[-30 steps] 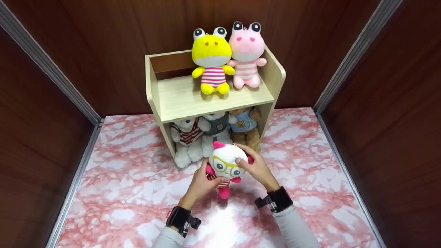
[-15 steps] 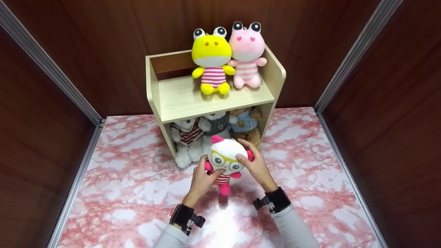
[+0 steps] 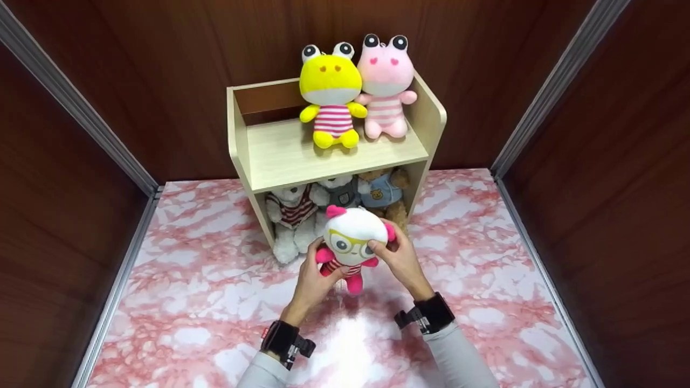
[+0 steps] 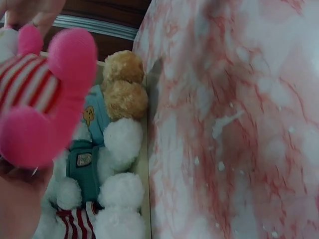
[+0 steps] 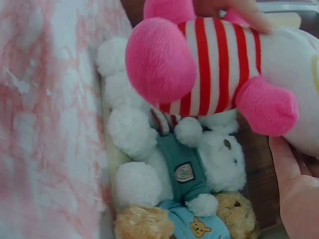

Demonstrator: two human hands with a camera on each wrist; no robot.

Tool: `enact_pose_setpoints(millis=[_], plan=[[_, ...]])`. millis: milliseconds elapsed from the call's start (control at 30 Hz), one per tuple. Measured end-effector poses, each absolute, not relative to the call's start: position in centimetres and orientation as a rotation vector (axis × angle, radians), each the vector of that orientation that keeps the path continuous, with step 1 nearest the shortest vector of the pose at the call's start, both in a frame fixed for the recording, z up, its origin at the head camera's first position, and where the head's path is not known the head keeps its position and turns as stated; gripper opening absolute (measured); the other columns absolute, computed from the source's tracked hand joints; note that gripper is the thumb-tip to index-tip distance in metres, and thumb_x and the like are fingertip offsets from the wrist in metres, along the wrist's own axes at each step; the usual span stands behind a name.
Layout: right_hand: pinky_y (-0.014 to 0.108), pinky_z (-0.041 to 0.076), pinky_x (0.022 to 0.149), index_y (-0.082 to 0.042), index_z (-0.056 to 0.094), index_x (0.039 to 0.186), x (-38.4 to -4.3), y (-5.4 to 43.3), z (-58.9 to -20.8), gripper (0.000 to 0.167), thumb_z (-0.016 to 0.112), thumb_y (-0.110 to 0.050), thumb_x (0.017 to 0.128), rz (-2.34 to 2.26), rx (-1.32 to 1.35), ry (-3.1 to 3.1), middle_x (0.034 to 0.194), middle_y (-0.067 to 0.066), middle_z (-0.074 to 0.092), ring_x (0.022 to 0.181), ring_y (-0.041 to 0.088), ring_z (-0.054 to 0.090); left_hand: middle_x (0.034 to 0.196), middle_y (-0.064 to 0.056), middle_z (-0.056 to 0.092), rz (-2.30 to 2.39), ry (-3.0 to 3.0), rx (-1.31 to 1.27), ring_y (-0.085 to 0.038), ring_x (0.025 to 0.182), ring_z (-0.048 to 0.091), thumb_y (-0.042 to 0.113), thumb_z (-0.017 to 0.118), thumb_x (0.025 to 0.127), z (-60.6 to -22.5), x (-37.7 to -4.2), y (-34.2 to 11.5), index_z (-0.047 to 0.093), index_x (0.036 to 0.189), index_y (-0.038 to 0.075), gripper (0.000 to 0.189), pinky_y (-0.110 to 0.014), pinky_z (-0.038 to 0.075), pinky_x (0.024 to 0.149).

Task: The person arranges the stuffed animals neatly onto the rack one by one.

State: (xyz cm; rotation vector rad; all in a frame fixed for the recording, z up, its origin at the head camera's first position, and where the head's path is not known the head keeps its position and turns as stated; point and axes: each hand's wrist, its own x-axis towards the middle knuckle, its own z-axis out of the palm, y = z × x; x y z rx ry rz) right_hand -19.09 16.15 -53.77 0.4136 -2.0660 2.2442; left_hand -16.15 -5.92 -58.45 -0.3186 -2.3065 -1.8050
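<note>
Both hands hold a plush panda toy (image 3: pixel 353 237) with a white head, yellow glasses, pink ears and limbs and a red-striped body. My left hand (image 3: pixel 312 277) grips its striped body at the side, thumb across the front. On the head's other side my right hand (image 3: pixel 401 261) pinches near the pink ear, thumb by the eye. In the right wrist view the striped body (image 5: pixel 214 64) and pink legs hang over the lower shelf's teddy bears. The left wrist view shows the pink feet (image 4: pixel 30 137) close up, with the left palm partly cut off.
Behind the panda stands a pale wooden shelf (image 3: pixel 285 175). A yellow frog plush (image 3: pixel 331 81) and a pink frog plush (image 3: pixel 385 75) sit on its top. Below are two white teddy bears (image 3: pixel 294 215) and a brown one (image 3: pixel 385 194). Dark wooden walls enclose the marbled surface (image 3: pixel 215 323).
The panda has risen in the head view, toward the shelf, and its face has tilted upright a little. Both hands have moved along with it and keep their hold.
</note>
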Motion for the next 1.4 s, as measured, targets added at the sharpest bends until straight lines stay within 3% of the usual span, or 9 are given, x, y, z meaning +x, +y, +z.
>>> enact_pose_setpoints(millis=[267, 533, 800, 1067, 1167, 1400], plan=[[0.035, 0.053, 0.102, 0.003, 0.049, 0.146, -19.5, 16.0, -52.9, 0.059, 0.074, -0.003, 0.093, 2.273, 0.486, -1.978, 0.139, 0.020, 0.058, 0.120, 0.026, 0.063, 0.118, -0.017, 0.072, -1.726, -2.254, -0.269, -0.033, 0.110, 0.069, 0.020, 0.089, 0.083, -57.8, -16.5, -6.0, 0.060, 0.129, 0.000, 0.058, -0.042, 0.057, 0.096], [0.041, 0.052, 0.104, 0.007, 0.039, 0.151, -19.5, 16.9, -53.5, 0.075, 0.077, -0.026, 0.095, 2.386, 0.531, -1.895, 0.145, 0.026, 0.054, 0.126, 0.026, 0.061, 0.112, -0.022, 0.073, -1.681, -2.153, -0.240, -0.036, 0.103, 0.072, 0.013, 0.088, 0.082, -55.7, -17.0, -6.5, 0.061, 0.124, -0.004, 0.053, -0.038, 0.061, 0.087], [0.043, 0.047, 0.110, 0.011, 0.038, 0.150, -19.7, 18.3, -54.6, 0.052, 0.058, -0.007, 0.105, 2.327, 0.627, -1.912, 0.147, 0.030, 0.052, 0.134, 0.055, 0.046, 0.107, -0.021, 0.071, -1.646, -2.021, -0.256, -0.033, 0.093, 0.070, 0.008, 0.081, 0.089, -51.4, -18.8, -7.9, 0.055, 0.130, -0.004, 0.051, -0.039, 0.062, 0.080], [0.054, 0.042, 0.111, 0.008, 0.050, 0.143, -19.5, 18.7, -55.3, 0.040, 0.055, -0.001, 0.105, 2.228, 0.610, -1.994, 0.144, 0.028, 0.056, 0.132, 0.050, 0.051, 0.115, -0.019, 0.069, -1.567, -1.910, -0.300, -0.028, 0.092, 0.068, 0.010, 0.075, 0.095, -46.9, -21.4, -8.8, 0.041, 0.143, -0.002, 0.060, -0.036, 0.060, 0.077], [0.050, 0.045, 0.110, 0.008, 0.053, 0.142, -19.4, 18.7, -55.4, 0.038, 0.055, 0.000, 0.104, 2.215, 0.611, -1.995, 0.143, 0.028, 0.057, 0.130, 0.054, 0.050, 0.115, -0.018, 0.069, -1.527, -1.882, -0.307, -0.027, 0.092, 0.069, 0.013, 0.074, 0.096, -45.3, -22.4, -9.0, 0.039, 0.146, -0.001, 0.062, -0.036, 0.060, 0.078], [0.033, 0.049, 0.107, 0.008, 0.055, 0.140, -19.3, 18.8, -55.7, 0.036, 0.054, 0.001, 0.104, 2.211, 0.596, -2.009, 0.141, 0.031, 0.056, 0.127, 0.055, 0.051, 0.129, -0.022, 0.064, -1.431, -1.873, -0.221, -0.031, 0.109, 0.068, 0.019, 0.068, 0.101, -42.4, -24.7, -9.3, 0.033, 0.148, 0.001, 0.062, -0.035, 0.058, 0.090]])
